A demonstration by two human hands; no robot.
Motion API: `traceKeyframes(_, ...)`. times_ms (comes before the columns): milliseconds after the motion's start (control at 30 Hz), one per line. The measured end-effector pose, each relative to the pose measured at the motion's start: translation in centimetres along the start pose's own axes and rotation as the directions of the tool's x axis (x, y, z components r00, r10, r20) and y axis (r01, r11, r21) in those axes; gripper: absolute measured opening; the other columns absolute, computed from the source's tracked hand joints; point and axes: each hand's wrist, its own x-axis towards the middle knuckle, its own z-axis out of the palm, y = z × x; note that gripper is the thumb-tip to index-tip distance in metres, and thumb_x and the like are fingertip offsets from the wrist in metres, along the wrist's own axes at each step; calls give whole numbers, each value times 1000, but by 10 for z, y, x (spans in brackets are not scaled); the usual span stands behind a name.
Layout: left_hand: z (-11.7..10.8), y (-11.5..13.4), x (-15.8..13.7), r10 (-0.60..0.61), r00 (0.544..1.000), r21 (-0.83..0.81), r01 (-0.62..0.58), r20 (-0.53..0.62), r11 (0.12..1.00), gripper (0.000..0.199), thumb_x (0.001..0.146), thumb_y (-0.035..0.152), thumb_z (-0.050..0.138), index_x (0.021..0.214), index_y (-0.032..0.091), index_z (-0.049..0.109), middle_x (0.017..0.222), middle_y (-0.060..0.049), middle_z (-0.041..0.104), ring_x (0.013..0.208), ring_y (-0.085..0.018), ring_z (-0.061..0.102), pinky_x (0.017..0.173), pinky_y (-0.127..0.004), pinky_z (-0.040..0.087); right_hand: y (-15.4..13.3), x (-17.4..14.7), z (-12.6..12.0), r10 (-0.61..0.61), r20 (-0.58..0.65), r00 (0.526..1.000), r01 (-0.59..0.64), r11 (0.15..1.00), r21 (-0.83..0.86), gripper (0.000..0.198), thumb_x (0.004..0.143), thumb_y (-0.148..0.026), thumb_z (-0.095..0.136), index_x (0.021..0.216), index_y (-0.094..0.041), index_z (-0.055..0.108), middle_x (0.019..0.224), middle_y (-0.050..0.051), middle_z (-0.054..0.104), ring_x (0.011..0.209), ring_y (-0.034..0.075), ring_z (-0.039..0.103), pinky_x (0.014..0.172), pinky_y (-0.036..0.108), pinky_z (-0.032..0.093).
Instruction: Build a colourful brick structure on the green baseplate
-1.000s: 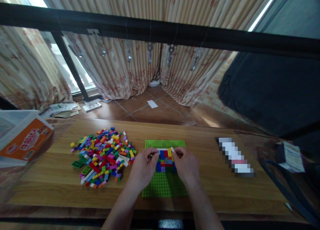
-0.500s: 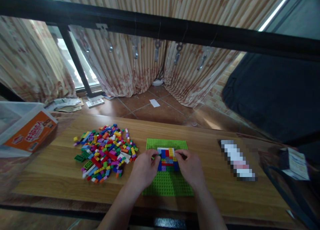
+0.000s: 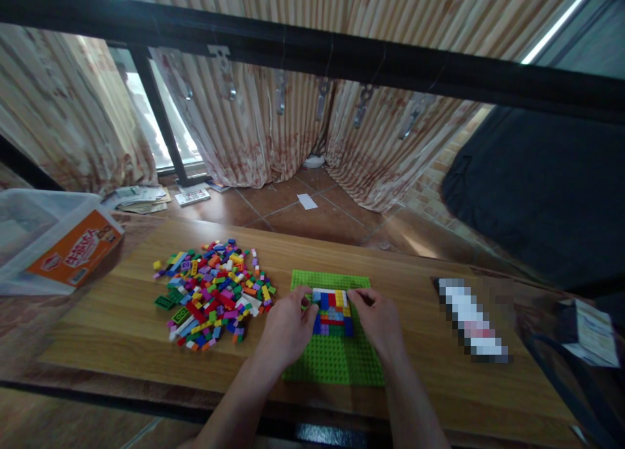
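A green studded baseplate (image 3: 334,364) lies on the wooden table, bearing a rectangular block of toy bricks (image 3: 332,313) in blue, red, yellow, white and other colours. White bricks run along its far edge. My left hand (image 3: 290,322) is closed at the block's left side, thumb and forefinger bent against its edge. At the far right corner, my right hand (image 3: 378,322) has its fingertips pinched on the block by a white brick. Exactly which bricks the fingertips grip is partly hidden by the fingers.
Left of the baseplate is a heap of loose toy bricks (image 3: 215,299) in many colours. A clear plastic bin (image 3: 29,241) with an orange label stands at the far left. To the right lies a blurred-out flat object (image 3: 471,322). A black bar (image 3: 312,52) crosses above.
The whole view has shifted slightly, so the table sits a little further right. Both hands stay at the sides of the block; the right fingertips are now at its far right corner.
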Motion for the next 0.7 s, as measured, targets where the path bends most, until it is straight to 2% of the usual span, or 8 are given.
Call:
traceKeyframes(267, 5, 0, -2, 21, 1000, 69, -22, 16, 997, 32, 87, 24, 50, 117, 19, 59, 105, -8, 70, 87, -19, 66, 73, -28, 47, -1, 2, 2, 1, 10, 1000, -1, 1000, -29, 30, 75, -46, 59, 74, -19, 72, 73, 6, 73, 70, 22, 66, 66, 31, 45)
traceKeyframes(533, 8, 3, -4, 20, 1000, 101, -19, -1, 995, 32, 86, 24, 50, 117, 18, 59, 109, -9, 69, 89, -20, 65, 76, -28, 48, -3, -3, 5, -79, -14, 997, 76, 986, -146, 30, 80, -44, 52, 70, -21, 68, 70, 5, 71, 66, 20, 63, 64, 30, 43)
traceKeyframes(700, 7, 3, -5, 37, 999, 83, -36, -5, 996, 31, 87, 24, 49, 116, 17, 59, 108, -10, 68, 89, -21, 65, 76, -29, 49, -1, -5, 3, -76, 7, 997, 76, 993, -87, 38, 81, -51, 50, 71, -20, 68, 69, 4, 70, 65, 20, 62, 62, 30, 42)
